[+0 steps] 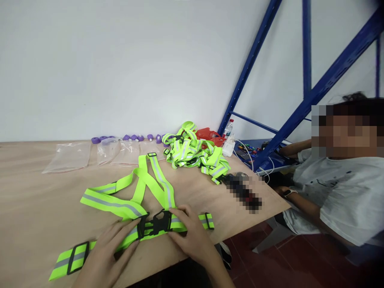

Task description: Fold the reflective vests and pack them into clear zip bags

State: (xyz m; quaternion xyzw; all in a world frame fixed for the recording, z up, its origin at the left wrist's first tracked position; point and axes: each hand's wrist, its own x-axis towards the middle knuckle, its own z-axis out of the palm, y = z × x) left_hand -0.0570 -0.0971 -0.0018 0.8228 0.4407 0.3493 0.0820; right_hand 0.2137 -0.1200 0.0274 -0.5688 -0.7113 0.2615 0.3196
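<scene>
A neon-yellow reflective vest (153, 176) made of grey-striped straps lies spread on the table in front of me. Its black side-release buckle (162, 222) is at the front, with the prongs lined up at the socket; I cannot tell if they are fully locked. My left hand (112, 244) grips the strap at the prong half, fingers over the top and thumb below. On the other side, my right hand (190, 232) pinches the socket half and its strap between thumb and fingers. A black slider (78, 258) sits on the strap end left of my left hand.
Behind the vest lies a heap of similar vests (189, 150), beside a red plastic bag (210, 136). Clear plastic bags (70, 156) and several purple rolls (132, 137) line the wall. A co-worker (336, 192) sits at right, near blue rack posts (306, 48).
</scene>
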